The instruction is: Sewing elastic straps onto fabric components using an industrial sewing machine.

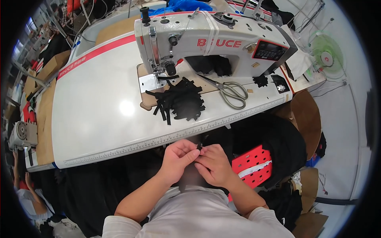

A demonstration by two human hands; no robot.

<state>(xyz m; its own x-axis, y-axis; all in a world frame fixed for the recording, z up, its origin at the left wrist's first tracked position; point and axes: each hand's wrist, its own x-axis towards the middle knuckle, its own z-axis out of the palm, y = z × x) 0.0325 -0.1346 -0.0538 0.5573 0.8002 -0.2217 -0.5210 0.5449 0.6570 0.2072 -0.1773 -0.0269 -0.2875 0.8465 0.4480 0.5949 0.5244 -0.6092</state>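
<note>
My left hand and my right hand meet just off the near edge of the table. Both are closed, and their fingertips pinch a small black fabric strip between them; most of it is hidden by the fingers. Beyond them, a loose pile of short black fabric strips lies on the white table, in front of the sewing machine. One more black strip lies by the presser foot and metal needle plate.
Scissors with grey handles lie right of the pile, near a small black scrap. A measuring tape runs along the near table edge. Black cloth and a red perforated panel are at the right. A green fan stands far right.
</note>
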